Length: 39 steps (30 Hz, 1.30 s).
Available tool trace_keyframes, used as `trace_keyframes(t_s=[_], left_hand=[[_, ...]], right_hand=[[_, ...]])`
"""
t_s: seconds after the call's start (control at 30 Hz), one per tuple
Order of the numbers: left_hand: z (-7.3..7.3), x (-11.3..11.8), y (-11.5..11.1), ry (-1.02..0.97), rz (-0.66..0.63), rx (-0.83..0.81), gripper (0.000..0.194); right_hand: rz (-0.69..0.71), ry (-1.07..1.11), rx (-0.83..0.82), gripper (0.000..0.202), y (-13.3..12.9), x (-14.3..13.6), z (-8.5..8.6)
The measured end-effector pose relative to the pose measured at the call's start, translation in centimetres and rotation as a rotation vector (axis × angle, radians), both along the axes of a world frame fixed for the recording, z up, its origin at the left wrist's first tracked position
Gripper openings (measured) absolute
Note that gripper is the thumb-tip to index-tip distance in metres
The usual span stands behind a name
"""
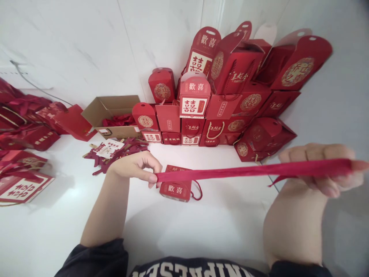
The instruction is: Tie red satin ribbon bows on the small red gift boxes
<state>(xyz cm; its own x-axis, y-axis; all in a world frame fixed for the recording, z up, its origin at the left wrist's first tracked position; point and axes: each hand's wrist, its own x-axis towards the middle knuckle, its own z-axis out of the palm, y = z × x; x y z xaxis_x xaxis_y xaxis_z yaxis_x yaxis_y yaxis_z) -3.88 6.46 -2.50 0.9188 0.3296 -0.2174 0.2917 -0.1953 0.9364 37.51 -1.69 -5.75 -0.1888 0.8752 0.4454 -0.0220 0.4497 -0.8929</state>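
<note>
A dark pink-red ribbon (225, 173) stretches almost level between my hands, above the white table. My left hand (141, 168) pinches one end between thumb and fingers. At the right, my right hand (319, 169) is closed round the other part, with a loose tail hanging below; this hand is a little blurred. Behind and under the ribbon, near my left hand, lies a small red gift box (176, 188) with gold-toned lettering and a red cord handle (197, 191). The ribbon covers part of that box.
Red gift boxes (194, 100) are stacked against the wall at the back. A cardboard box (118, 104) holds red ribbon. Before it lies a pile of dark red pieces with a printed card (110, 149). More decorated red boxes (27, 186) stand at the left.
</note>
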Motion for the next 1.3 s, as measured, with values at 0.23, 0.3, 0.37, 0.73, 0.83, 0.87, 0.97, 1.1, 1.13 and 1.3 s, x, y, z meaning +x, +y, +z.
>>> trace_keyframes(t_s=[0.23, 0.3, 0.37, 0.73, 0.83, 0.87, 0.97, 1.1, 1.13, 1.3], left_hand=[[1.0, -0.8, -0.6, 0.126, 0.127, 0.133, 0.024], [1.1, 0.1, -1.2, 0.145, 0.148, 0.206, 0.026], [1.1, 1.4, -1.9, 0.158, 0.137, 0.273, 0.028], [0.7, 4.3, -4.6, 0.187, 0.276, 0.559, 0.029], [0.2, 3.3, -4.6, 0.340, 0.340, 0.682, 0.063], [-0.1, 3.1, -4.5, 0.383, 0.331, 0.690, 0.078], [-1.2, 2.7, -4.0, 0.449, 0.288, 0.637, 0.097], [-1.8, 3.2, -3.1, 0.408, 0.254, 0.616, 0.076], [-1.8, 3.5, -3.0, 0.380, 0.267, 0.652, 0.066], [-2.4, 5.4, -3.0, 0.309, 0.535, 0.918, 0.031]], right_hand=[[-0.678, -0.281, 0.016, 0.031, -1.3, -0.1, 3.4], [-0.699, -0.512, -0.045, 0.031, -1.2, -1.7, 3.9], [-0.565, -0.512, -0.049, 0.032, -0.6, -4.2, 3.7], [0.430, -0.434, -0.187, 0.030, 2.2, -14.7, -0.8], [0.402, -0.269, -0.358, 0.028, 2.2, -14.0, -0.9], [0.399, -0.223, -0.395, 0.027, 2.3, -13.7, -0.9], [0.390, -0.172, -0.421, 0.027, 2.5, -13.1, -0.7], [0.387, -0.211, -0.419, 0.026, 2.8, -12.8, -0.7], [0.379, -0.231, -0.416, 0.027, 2.9, -12.8, -0.8], [0.196, -0.369, -0.380, 0.036, 3.4, -12.4, -1.0]])
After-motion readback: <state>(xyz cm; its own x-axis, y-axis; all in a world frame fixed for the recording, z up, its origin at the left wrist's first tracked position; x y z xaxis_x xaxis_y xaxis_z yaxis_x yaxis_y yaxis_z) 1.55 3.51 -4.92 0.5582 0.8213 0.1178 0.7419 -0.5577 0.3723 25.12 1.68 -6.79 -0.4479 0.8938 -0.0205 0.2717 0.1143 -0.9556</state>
